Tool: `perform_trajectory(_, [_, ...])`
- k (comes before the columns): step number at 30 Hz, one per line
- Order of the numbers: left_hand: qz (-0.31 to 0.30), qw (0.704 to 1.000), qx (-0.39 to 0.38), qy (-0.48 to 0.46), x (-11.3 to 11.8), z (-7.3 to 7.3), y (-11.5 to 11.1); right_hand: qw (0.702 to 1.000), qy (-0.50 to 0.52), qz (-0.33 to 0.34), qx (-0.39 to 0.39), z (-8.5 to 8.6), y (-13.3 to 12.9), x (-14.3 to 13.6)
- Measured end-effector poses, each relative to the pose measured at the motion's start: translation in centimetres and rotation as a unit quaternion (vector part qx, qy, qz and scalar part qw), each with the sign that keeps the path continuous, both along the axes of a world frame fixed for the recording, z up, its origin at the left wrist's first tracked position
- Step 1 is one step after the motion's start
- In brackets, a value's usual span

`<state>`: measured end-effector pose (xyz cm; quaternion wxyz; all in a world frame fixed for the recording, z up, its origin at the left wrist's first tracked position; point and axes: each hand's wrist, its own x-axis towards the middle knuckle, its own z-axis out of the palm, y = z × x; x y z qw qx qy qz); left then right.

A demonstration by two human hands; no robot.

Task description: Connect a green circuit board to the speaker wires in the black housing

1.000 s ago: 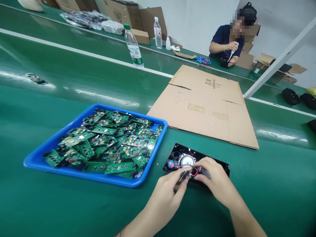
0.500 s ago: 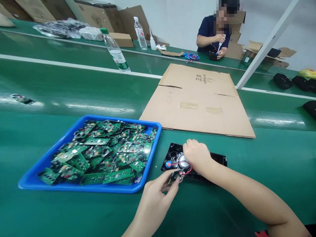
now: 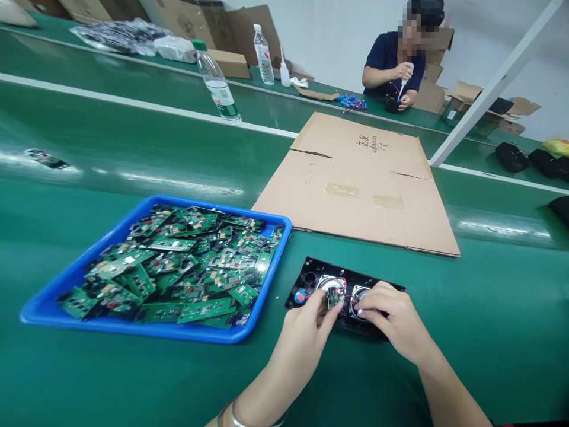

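Observation:
A black speaker housing [image 3: 320, 270] lies on the green bench, with two round speakers set in it. My left hand [image 3: 302, 332] pinches a small circuit board [image 3: 333, 298] over the left speaker [image 3: 326, 283]. Red and black wires [image 3: 349, 299] run from this board toward the right speaker [image 3: 358, 292]. There my right hand [image 3: 398, 317] has thumb and fingertips closed on the wires; their ends are hidden by the fingers. At the housing's left end sits a blue and red round part [image 3: 300, 296] on a wire.
A blue tray [image 3: 267, 299] heaped with green circuit boards stands left of the housing. Flattened cardboard [image 3: 355, 219] lies behind it. Farther back are a water bottle [image 3: 222, 98] and a slanting white post [image 3: 493, 83]. Across the bench a person [image 3: 389, 65] holds a white squeeze bottle.
My right hand has moved from above the left speaker to the right speaker, uncovering more of the housing. My left hand has raised the board slightly and shifted it right.

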<state>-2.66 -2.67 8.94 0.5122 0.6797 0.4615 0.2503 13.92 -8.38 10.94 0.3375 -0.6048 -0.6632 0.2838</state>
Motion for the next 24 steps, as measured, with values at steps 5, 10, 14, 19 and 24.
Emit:
perform_trajectory(5, [-0.016,0.997,-0.049,-0.053,0.3,0.3,0.2,0.993,-0.091,-0.03,0.062,-1.4,0.2,-1.3])
perform_trajectory(10, [-0.017,0.997,-0.061,-0.042,0.3,0.5,0.3,0.963,-0.231,-0.035,0.137,-2.2,0.2,-1.8])
perform_trajectory(14, [-0.027,0.997,-0.06,-0.031,0.3,0.6,0.4,0.949,-0.267,-0.035,0.164,-2.4,0.3,-1.9])
perform_trajectory(19, [-0.04,0.998,-0.048,-0.028,0.3,0.2,0.5,0.935,-0.302,-0.016,0.184,-2.5,0.4,-2.0])
perform_trajectory(24, [-0.083,0.996,0.014,0.01,-0.1,0.7,0.6,0.937,-0.285,-0.062,0.19,-3.1,0.1,-2.5])
